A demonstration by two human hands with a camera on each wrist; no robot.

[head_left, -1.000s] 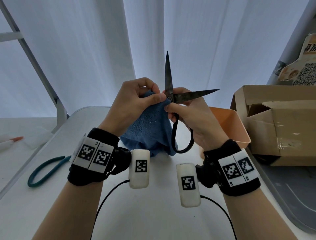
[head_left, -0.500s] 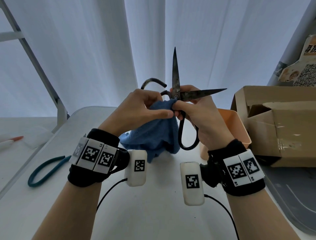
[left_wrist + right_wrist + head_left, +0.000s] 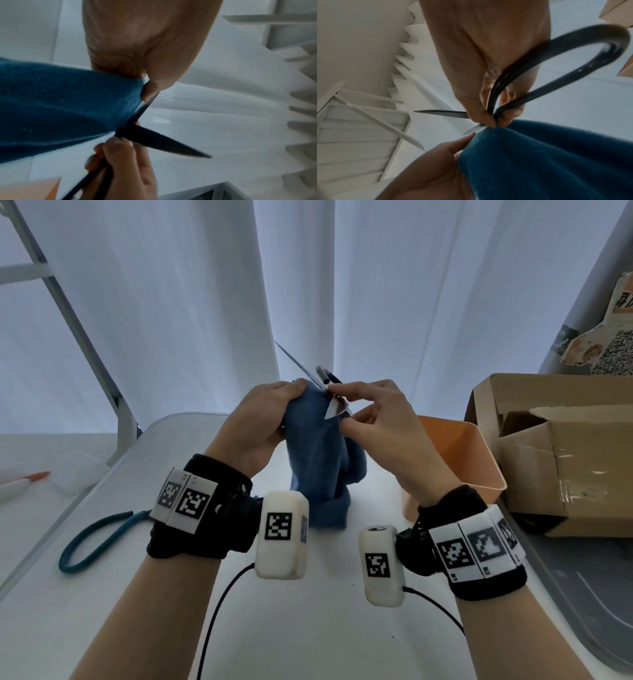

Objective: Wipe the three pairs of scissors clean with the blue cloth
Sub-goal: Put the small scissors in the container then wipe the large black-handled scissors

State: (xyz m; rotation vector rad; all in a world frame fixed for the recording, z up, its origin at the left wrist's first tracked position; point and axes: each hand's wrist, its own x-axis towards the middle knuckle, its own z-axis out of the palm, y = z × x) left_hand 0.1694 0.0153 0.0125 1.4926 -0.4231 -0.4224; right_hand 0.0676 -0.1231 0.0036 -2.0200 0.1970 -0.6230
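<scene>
While held up: black scissors (image 3: pixel 325 381) blades apart
Right hand (image 3: pixel 380 422): pinches them near the pivot
Left hand (image 3: pixel 260 419): grips blue cloth (image 3: pixel 318 460) against one blade

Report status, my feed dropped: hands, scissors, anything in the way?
Left hand grips cloth against a blade. Right hand pinches black scissors near the pivot, blades open. Nothing in the way.
</scene>
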